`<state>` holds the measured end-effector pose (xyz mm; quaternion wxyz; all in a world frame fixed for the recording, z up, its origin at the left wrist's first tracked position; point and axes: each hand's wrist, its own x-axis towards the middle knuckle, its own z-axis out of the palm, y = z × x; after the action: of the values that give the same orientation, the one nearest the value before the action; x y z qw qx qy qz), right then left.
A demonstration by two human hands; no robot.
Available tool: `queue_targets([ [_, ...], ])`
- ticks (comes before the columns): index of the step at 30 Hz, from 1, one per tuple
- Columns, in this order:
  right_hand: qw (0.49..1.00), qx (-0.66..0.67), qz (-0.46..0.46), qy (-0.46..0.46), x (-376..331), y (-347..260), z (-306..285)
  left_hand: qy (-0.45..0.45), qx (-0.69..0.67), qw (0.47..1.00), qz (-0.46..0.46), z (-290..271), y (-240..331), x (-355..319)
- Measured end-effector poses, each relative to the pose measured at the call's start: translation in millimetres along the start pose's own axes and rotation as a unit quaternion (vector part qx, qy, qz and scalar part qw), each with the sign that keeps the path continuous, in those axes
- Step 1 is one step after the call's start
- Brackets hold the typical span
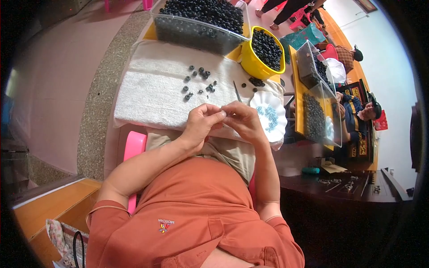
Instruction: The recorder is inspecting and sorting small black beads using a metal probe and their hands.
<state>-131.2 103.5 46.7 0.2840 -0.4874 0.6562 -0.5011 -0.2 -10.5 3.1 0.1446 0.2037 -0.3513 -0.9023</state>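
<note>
Near the front edge of the worktop, the left hand and right hand met, fingertips pinched, contents indiscernible. Black pieces lay beyond; a white dish sat by the right edge.

Blk pcs, yel tub, wht towel, lt-blu bits

Left forearm and right forearm angle up from the lower part of the frame; left hand and right hand meet near centre, fingers curled, fingertips together
</note>
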Motion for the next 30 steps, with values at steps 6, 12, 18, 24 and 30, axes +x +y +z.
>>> queue_targets([
  [6,1.000,-0.006,0.019,0.022,-4.1,3.0,1.6,-0.011,-0.013,1.000,0.003,-2.1,-2.2,1.8],
  [12,0.995,0.026,-0.080,0.048,-4.6,20.1,7.9,-0.010,-0.044,0.999,-0.017,0.3,-0.3,0.1],
  [18,0.996,-0.029,-0.060,0.053,-7.2,21.9,8.1,-0.005,-0.054,0.998,-0.012,-1.1,-3.1,1.0],
  [24,0.993,-0.026,-0.088,0.080,-8.7,15.7,18.3,-0.016,-0.059,0.998,-0.001,-1.5,-2.3,1.6],
  [30,0.992,-0.035,-0.098,0.066,-8.2,15.0,11.9,-0.018,-0.044,0.999,-0.006,0.2,-0.7,0.3],
])
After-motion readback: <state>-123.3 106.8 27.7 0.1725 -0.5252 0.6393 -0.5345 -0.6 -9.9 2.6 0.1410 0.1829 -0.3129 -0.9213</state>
